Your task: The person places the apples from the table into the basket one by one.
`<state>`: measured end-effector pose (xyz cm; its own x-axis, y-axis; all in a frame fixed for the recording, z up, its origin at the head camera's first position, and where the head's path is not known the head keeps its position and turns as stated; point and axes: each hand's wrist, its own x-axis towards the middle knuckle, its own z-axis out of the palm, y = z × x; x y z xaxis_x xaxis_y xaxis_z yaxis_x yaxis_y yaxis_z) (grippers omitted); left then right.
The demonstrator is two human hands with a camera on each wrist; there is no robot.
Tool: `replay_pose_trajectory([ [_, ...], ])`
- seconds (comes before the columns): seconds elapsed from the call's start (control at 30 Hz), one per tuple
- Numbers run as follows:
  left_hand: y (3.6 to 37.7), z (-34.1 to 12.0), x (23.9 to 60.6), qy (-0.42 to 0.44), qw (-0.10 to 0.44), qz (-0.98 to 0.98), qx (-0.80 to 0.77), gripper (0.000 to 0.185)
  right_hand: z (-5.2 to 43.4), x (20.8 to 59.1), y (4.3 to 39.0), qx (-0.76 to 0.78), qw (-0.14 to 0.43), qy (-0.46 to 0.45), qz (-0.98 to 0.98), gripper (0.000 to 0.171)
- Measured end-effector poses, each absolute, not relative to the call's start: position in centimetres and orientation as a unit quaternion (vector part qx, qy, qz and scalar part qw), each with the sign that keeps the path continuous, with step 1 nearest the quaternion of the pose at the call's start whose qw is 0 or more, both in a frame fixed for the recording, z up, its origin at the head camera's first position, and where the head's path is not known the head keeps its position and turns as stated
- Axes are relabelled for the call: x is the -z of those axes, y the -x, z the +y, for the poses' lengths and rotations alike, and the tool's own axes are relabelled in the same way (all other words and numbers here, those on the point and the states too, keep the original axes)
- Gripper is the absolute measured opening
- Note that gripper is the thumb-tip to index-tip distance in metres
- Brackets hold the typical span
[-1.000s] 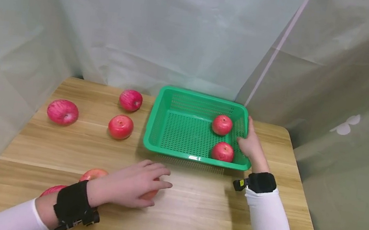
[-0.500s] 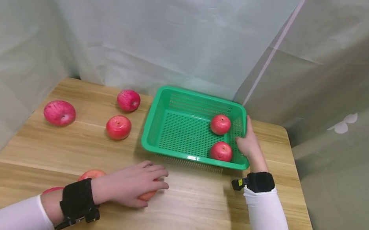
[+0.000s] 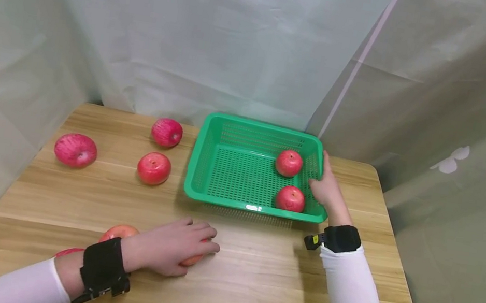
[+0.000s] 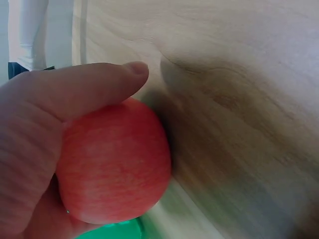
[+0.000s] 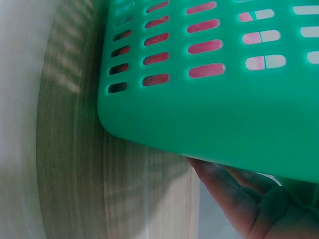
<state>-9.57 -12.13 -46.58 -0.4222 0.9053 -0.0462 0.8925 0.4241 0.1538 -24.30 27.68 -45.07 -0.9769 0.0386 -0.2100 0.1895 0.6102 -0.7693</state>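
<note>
Wood table (image 3: 252, 278) w/ apples: we grip one red apple (image 4: 112, 162) in our left hand (image 3: 171, 251), near the front. Our right hand (image 3: 327, 190) holds the green basket (image 3: 244, 172) edge.

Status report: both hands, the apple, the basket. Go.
Left hand grips an apple on the table. Right hand holds the green basket by its right rim; two apples inside. Nothing between apple and basket.
</note>
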Motion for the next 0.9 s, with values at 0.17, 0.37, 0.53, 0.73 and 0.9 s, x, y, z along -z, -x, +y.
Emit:
replay_pose_trajectory([
  [0.17,9.55,-12.07,46.82,-0.531,0.061,0.843,-0.055,0.053,27.61,44.97,24.25,0.431,0.084,-0.063,0.896,0.096],
  [0.37,9.54,-12.02,46.88,-0.522,0.079,0.848,-0.047,0.038,27.64,45.05,24.24,0.434,0.083,-0.060,0.895,0.096],
  [0.53,9.64,-11.88,46.80,-0.520,0.080,0.849,-0.047,0.024,27.70,45.21,24.30,0.437,0.083,-0.057,0.894,0.095],
  [0.73,9.76,-11.86,46.60,-0.526,0.068,0.846,-0.061,0.017,27.67,45.29,24.43,0.436,0.078,-0.054,0.895,0.096],
  [0.9,9.79,-11.92,46.59,-0.530,0.057,0.844,-0.066,0.021,27.59,45.28,24.50,0.426,0.074,-0.054,0.900,0.095],
])
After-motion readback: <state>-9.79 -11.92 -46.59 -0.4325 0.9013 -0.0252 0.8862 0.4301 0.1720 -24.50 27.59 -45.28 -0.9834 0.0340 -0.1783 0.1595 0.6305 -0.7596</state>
